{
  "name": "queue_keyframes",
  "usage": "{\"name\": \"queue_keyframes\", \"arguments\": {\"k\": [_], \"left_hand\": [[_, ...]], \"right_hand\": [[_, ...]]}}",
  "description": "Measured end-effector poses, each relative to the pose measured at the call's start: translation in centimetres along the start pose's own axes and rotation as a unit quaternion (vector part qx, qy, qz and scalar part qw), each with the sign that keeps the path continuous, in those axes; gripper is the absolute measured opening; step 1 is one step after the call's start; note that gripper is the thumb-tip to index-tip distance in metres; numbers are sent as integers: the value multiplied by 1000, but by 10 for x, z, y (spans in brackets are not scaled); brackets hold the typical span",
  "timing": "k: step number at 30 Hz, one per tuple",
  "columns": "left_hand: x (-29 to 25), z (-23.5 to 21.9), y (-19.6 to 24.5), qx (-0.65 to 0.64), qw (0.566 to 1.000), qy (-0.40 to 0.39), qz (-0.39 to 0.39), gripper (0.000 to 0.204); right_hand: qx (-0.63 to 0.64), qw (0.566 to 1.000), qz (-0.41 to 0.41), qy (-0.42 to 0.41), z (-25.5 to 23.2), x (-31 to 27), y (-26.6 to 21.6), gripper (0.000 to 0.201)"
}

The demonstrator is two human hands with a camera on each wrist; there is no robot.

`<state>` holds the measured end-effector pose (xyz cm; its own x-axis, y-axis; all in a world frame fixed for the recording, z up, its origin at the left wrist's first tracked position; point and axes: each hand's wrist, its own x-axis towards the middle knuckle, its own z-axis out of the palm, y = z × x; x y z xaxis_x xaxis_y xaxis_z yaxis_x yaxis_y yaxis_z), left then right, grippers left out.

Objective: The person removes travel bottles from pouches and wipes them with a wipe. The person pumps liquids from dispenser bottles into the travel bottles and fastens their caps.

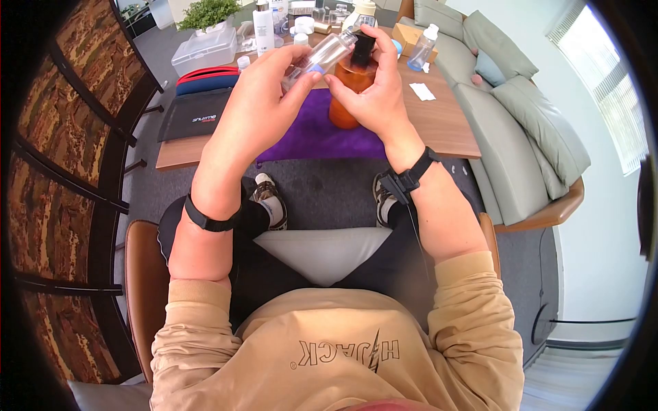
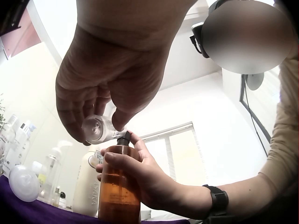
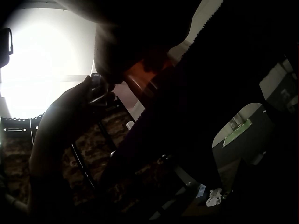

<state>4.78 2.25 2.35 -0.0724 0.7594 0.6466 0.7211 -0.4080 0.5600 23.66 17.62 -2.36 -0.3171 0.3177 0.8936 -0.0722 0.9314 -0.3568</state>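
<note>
My left hand (image 1: 255,103) holds a small clear plastic bottle (image 1: 322,55) lying tilted between thumb and fingers. That bottle's neck end points up and right, right at the black pump head (image 1: 363,49) of an amber bottle (image 1: 345,115). My right hand (image 1: 381,96) grips the amber bottle near its top. In the left wrist view the amber bottle (image 2: 119,186) stands upright, partly filled, with the right thumb across its shoulder. The clear bottle's round base (image 2: 95,130) faces that camera. The right wrist view is very dark.
A purple cloth (image 1: 322,140) covers the table's near middle. A black pouch (image 1: 195,115) and a clear plastic box (image 1: 204,53) lie to the left. Several bottles, among them a white bottle (image 1: 263,29), stand behind. A clear pump bottle (image 1: 422,49) and white paper (image 1: 422,91) are to the right.
</note>
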Motion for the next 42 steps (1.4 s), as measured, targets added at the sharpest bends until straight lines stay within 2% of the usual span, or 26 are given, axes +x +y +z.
{"name": "queue_keyframes", "arguments": {"k": [8,10,27,32,35,42], "left_hand": [[0,2,-2,4,1000,-2,-5,42],[0,2,-2,0,1000,-4,-4,42],[-2,9,-3,-19,1000,-9,2,44],[-3,12,-4,-6,999,11,30,41],[-3,12,-4,-17,1000,-6,8,45],[-3,12,-5,-10,1000,-8,11,44]], "right_hand": [[-8,1000,4,3,1,-1,-2,98],[2,1000,9,19,2,-1,-1,93],[-17,1000,-10,5,0,-1,1,98],[-19,1000,-1,3,0,-2,-1,98],[-20,1000,-3,5,0,-3,1,98],[-12,1000,-2,5,2,-1,-5,98]]}}
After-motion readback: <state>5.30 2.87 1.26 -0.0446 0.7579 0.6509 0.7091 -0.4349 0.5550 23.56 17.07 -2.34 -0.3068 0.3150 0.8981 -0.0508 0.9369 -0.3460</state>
